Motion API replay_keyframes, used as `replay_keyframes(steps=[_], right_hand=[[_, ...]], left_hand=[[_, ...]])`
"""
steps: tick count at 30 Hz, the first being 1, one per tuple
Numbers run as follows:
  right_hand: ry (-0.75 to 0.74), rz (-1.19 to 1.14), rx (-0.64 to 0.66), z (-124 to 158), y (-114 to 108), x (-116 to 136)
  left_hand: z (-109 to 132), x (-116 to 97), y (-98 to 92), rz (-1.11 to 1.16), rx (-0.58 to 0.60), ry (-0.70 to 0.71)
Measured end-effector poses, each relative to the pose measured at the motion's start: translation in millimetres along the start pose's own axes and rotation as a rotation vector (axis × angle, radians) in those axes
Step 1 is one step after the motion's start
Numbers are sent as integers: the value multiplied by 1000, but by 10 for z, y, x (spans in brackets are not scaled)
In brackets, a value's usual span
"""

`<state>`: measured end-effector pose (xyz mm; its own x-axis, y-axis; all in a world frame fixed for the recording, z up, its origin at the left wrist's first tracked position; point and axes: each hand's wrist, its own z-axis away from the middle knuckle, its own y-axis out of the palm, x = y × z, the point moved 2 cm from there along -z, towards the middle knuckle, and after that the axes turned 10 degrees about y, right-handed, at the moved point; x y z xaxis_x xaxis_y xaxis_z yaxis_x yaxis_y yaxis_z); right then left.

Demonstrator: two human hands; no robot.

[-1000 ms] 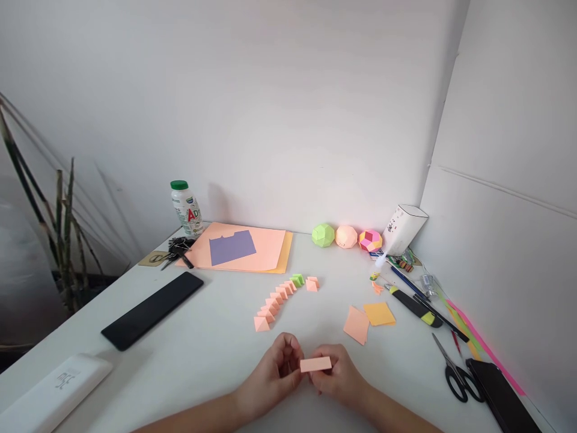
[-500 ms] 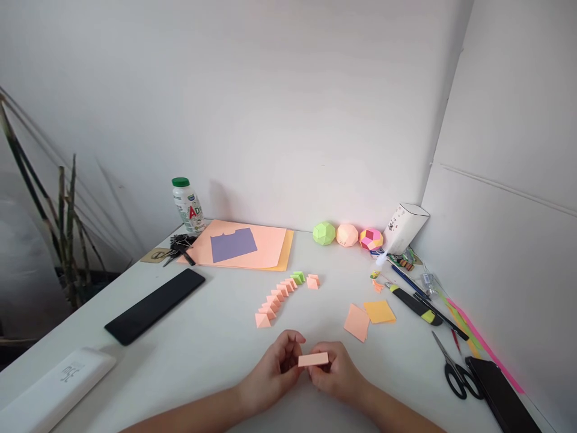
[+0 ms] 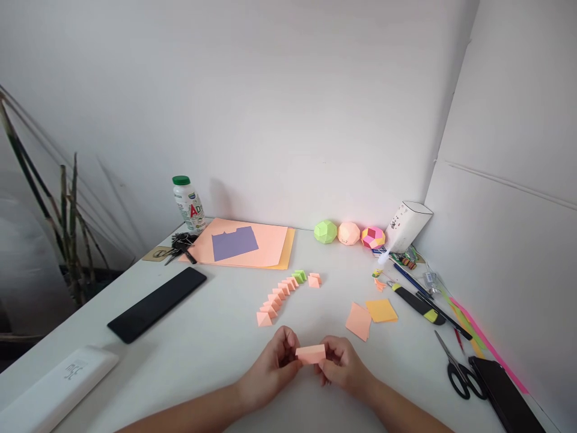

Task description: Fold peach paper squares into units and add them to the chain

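Observation:
A small folded strip of peach paper [image 3: 311, 353] is held level between my two hands, low over the table. My left hand [image 3: 274, 367] pinches its left end with thumb and fingers. At the other end, my right hand [image 3: 345, 365] grips it the same way, a fingertip showing below. Beyond the hands, a curved row of folded peach paper pieces [image 3: 276, 297] leads to green folded pieces [image 3: 299, 276] at its far end. A peach folded pair [image 3: 314, 280] stands just right of those. Peach paper squares [image 3: 359, 321] and yellow squares [image 3: 381, 311] lie to the right.
Scissors [image 3: 462, 373], a phone [image 3: 505, 391] and a utility knife [image 3: 417, 305] line the right side. Paper balls [image 3: 325, 231] sit by the wall. A black slab [image 3: 157, 305] and a white power bank [image 3: 61, 388] lie left. Peach sheets [image 3: 270, 249] rest behind, near a bottle [image 3: 189, 204].
The paper strip has tilted so a fold and more of its face show. My right hand has shifted slightly right and up, onto the strip's right end. The view has moved a little.

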<state>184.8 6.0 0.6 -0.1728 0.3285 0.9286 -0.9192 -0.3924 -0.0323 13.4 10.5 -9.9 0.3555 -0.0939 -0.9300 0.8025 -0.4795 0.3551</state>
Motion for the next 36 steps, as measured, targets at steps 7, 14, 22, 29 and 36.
replay_keyframes(steps=[7, 14, 22, 29, 36], right_hand=[[-54, -53, 11, -2, -57, -21], [-35, -50, -23, -12, -72, -26], [-14, -18, -29, -20, -103, -73], [-15, 33, -55, 1, -113, -56], [-24, 47, -53, 21, -109, -29]], left_hand=[[-16, -21, -10, 48, 36, 37], [-28, -91, -33, -89, 22, 67], [0, -55, -71, -120, -63, -8], [-4, -74, -59, -75, -80, -44], [9, -67, -70, -88, -56, -40]])
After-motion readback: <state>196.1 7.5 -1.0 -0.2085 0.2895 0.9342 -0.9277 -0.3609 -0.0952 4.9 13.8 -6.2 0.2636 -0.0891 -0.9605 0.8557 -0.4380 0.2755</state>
